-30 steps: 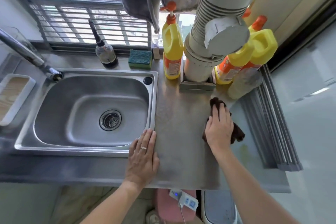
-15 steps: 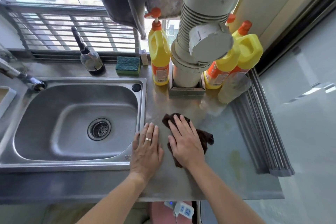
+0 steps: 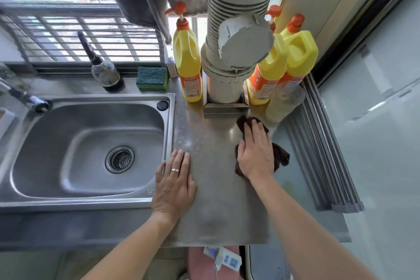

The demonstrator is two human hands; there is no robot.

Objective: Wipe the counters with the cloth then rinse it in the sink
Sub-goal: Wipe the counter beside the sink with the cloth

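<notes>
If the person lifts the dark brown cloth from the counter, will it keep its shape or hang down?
Probably it hangs limp: the cloth already lies crumpled in soft folds around the right hand pressing it flat. It looks thin, so likely light. On the smooth steel counter it should slide easily.

Three yellow bottles [image 3: 187,57], one sponge [image 3: 151,75], one cloth [image 3: 280,157], one sink [image 3: 88,143], two hands [image 3: 173,185].

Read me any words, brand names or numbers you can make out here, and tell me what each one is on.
Nothing is legible.
Yellow bottle by the sink: orange label, print too blurred.
Yellow bottles right of the pipe: labels blurred.
Sink rim: small stamped marks, too small to read.
</notes>
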